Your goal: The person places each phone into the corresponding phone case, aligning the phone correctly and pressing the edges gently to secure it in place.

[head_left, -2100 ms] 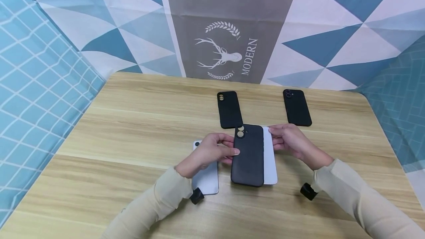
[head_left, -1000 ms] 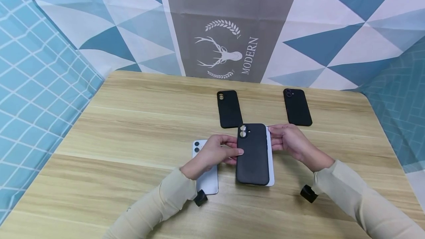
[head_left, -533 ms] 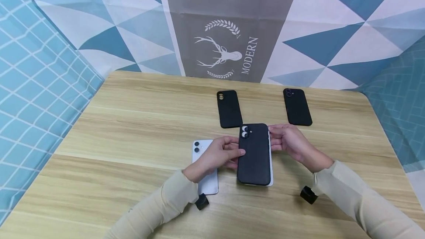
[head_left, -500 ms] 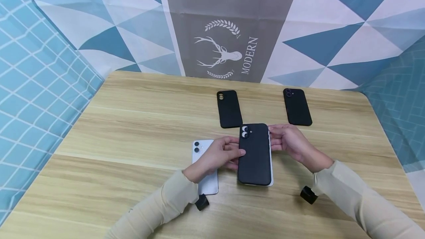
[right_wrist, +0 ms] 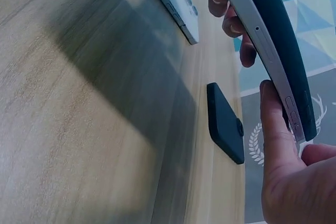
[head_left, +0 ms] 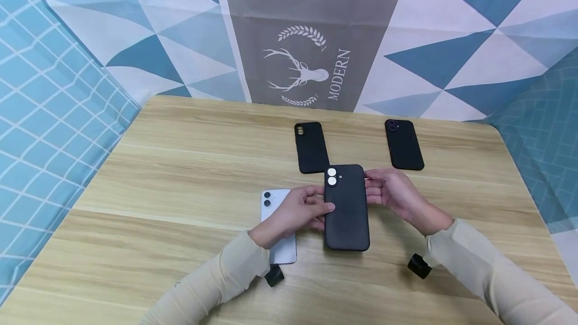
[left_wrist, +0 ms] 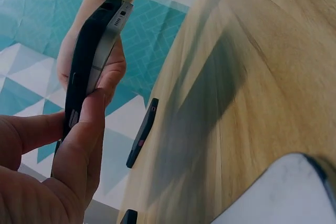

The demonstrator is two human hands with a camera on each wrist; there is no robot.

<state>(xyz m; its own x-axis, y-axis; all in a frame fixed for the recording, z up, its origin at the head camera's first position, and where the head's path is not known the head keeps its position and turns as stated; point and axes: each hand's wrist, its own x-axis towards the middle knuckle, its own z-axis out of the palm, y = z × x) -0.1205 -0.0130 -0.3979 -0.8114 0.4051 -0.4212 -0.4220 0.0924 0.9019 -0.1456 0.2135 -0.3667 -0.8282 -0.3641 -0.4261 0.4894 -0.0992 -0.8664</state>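
Note:
A black phone case (head_left: 346,214) is held up off the table, back facing the head camera, its two camera openings showing white. My left hand (head_left: 300,209) pinches its left edge, thumb on the back and fingers behind. A white phone (right_wrist: 265,45) lies against the inner side of the case; the head view hides it behind the case. In the right wrist view a gap shows between phone and case along one long side. My right hand (head_left: 393,189) holds the phone by its upper right edge, thumb and fingers at the corner.
A second white phone (head_left: 283,251) lies on the wooden table (head_left: 180,174), partly under my left hand. Towards the back lie another black phone case (head_left: 311,147) and, further right, a black phone-shaped item with dark camera rings (head_left: 404,144).
My left hand has shifted the case rightwards over the white phone, whose right strip was showing and is now covered in the head view. My right hand has hardly moved.

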